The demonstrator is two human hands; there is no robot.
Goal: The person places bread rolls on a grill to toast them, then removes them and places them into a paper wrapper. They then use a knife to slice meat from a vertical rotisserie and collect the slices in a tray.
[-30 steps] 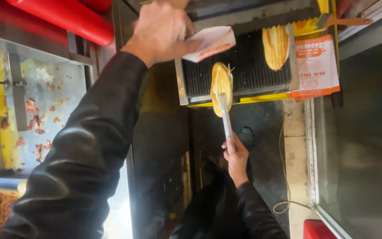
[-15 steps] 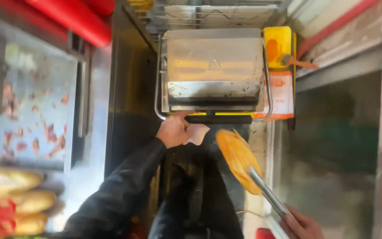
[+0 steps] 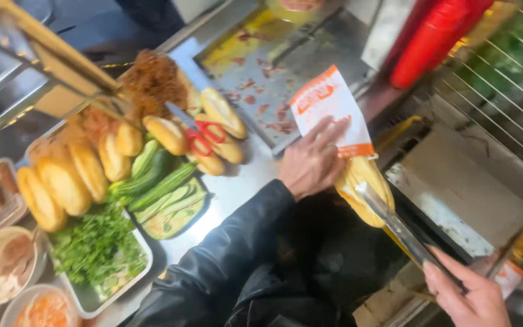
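Beside one paper sleeve (image 3: 329, 109), one tongs (image 3: 398, 230) grip one roll (image 3: 363, 189).

Bare counter (image 3: 237, 188) – bread rolls (image 3: 171, 136) left, press (image 3: 467, 188) right

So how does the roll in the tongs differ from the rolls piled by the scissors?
The roll in the tongs is pressed flat and ridged; the piled rolls are plump and smooth. It is gripped in the tongs next to the paper bag; they lie loose beside the scissors. Both are golden bread.
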